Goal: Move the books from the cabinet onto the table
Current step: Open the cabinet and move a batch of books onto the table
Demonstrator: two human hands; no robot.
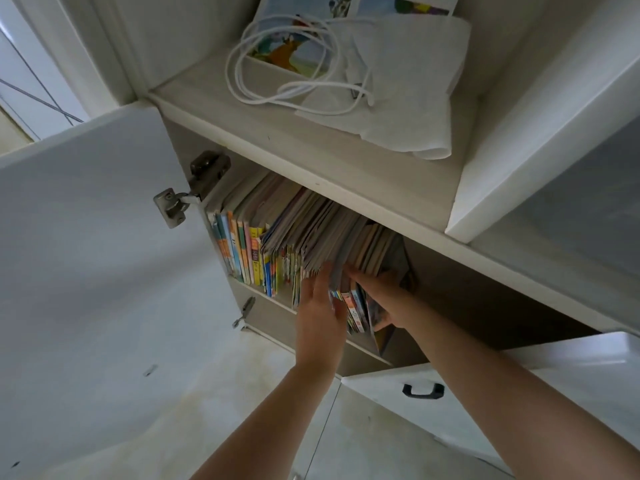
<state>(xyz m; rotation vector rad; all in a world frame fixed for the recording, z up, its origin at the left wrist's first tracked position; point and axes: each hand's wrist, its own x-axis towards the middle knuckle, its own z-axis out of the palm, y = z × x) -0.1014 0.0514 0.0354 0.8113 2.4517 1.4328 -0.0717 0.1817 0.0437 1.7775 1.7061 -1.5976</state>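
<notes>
Inside the cabinet (346, 168), both hands (320, 306) (388, 303) clasp upright books (349, 268).

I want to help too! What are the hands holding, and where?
Both hands grip a bunch of books in the cabinet, one on each side.
</notes>
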